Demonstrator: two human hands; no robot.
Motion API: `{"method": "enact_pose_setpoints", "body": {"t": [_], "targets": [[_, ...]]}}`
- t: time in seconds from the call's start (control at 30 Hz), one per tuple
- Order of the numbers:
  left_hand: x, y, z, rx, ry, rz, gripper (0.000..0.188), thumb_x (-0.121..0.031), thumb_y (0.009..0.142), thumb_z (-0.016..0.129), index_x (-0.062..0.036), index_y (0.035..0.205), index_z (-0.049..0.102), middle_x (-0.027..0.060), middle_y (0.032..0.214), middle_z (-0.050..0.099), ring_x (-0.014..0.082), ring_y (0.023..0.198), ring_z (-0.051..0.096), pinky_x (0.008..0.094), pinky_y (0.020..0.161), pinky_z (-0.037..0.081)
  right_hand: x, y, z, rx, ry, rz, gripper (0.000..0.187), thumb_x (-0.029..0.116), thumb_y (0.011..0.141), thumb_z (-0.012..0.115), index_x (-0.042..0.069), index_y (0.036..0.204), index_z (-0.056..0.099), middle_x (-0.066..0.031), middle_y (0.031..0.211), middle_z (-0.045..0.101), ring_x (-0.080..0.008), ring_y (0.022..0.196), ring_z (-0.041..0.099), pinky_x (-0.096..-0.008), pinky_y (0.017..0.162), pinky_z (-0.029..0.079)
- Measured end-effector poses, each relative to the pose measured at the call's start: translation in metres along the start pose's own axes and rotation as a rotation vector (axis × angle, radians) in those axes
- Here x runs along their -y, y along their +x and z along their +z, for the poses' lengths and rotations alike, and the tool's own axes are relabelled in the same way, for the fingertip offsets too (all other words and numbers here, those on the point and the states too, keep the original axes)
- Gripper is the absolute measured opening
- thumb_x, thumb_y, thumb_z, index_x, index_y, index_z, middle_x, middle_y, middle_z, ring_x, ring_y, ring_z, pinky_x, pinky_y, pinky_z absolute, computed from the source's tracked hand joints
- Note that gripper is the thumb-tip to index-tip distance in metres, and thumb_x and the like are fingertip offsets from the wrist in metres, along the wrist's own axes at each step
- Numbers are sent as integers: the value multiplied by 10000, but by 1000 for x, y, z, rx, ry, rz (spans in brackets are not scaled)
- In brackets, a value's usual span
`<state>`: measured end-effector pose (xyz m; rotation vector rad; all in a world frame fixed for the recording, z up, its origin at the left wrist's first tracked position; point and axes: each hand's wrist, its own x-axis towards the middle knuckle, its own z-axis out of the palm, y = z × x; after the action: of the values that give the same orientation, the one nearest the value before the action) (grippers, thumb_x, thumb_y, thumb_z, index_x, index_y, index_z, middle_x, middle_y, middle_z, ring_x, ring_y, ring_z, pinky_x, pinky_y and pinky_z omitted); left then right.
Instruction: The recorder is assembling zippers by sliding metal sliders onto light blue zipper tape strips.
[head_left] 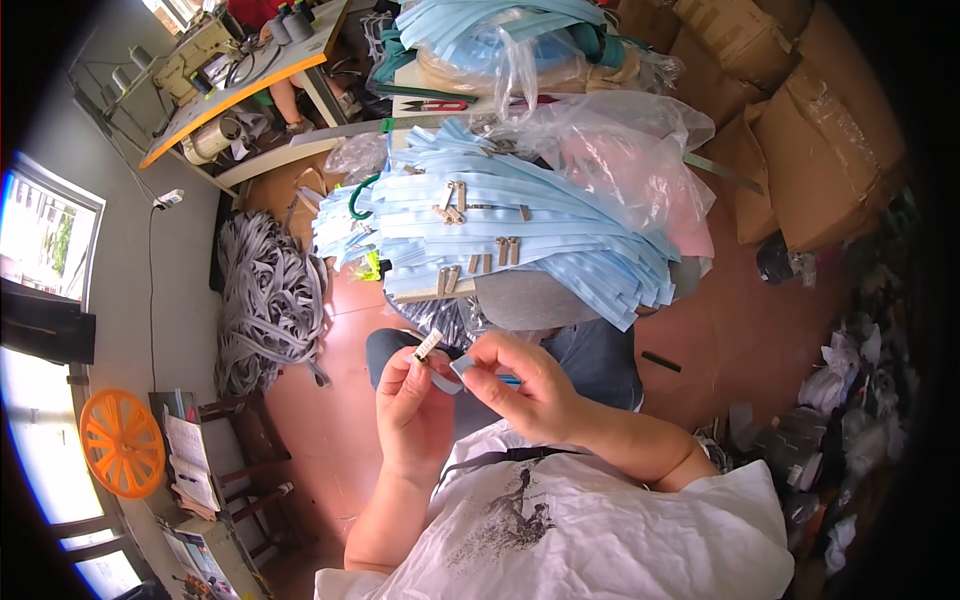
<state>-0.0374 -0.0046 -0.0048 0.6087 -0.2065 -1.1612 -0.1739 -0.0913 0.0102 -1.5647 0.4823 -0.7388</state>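
Observation:
In front of my body, above my lap, my left hand (408,415) pinches a small pale block (429,345) with dark marks between thumb and fingers. My right hand (530,390) is close beside it, thumb and forefinger closed on the end of a blue-grey strip (460,366). The strip curves between the two hands; whether it passes through the block, I cannot tell. Just beyond, a thick spread of light blue strips (430,225) covers a low stand. Several small metal-coloured pieces (508,250) lie on these strips, some in pairs.
Grey straps (268,300) are heaped on the floor at left, above an orange wheel (121,443). Clear plastic bags (640,150) and red-handled snips (440,105) lie past the strips. Cardboard boxes (825,150) stand far right. Another person sits behind a sewing table (250,90).

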Motion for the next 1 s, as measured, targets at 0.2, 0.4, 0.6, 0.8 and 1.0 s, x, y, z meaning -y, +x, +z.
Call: {"method": "enact_pose_setpoints", "body": {"t": [0.2, 0.4, 0.6, 0.8, 1.0], "targets": [[-1, -2, 1, 18, -50, -110, 132, -92, 944, 592, -60, 1061, 645, 60, 1045, 655, 188, 1039, 605, 358, 962, 444, 10, 7, 3, -18, -88, -66, 137, 119, 923, 646, -1, 939, 584, -77, 812, 600, -156, 701, 588, -278, 620, 447], [0, -5, -7, 62, -63, -110, 137, -64, 944, 587, -85, 1053, 667, 56, 1108, 633, 195, 1085, 592, 373, 987, 438, 10, 9, 3, -73, -206, -175, 126, 84, 868, 691, 5, 888, 595, -91, 751, 599, -193, 640, 591, -296, 585, 451], [1, -8, -4, 101, -21, -39, 148, -28, 933, 595, -66, 1063, 655, 66, 1092, 607, 199, 1038, 583, 358, 962, 443, 10, 10, 2, -98, -304, -254, 136, 57, 821, 701, 12, 848, 575, -93, 731, 590, -203, 618, 578, -310, 565, 450], [4, -11, -5, 78, 68, 27, 150, -2, 924, 603, -37, 1065, 640, 79, 1072, 602, 188, 1015, 575, 330, 942, 436, 12, 10, -1, -79, -358, -306, 146, 56, 804, 709, 14, 829, 572, -92, 728, 594, -229, 612, 575, -325, 565, 453], [3, -9, -8, 171, 147, 88, 150, -31, 959, 555, -50, 1090, 624, 87, 1120, 610, 203, 1035, 591, 336, 938, 470, 11, 11, 0, -97, -343, -345, 141, 52, 807, 712, 18, 823, 576, -90, 736, 603, -233, 636, 588, -332, 569, 451]]}}
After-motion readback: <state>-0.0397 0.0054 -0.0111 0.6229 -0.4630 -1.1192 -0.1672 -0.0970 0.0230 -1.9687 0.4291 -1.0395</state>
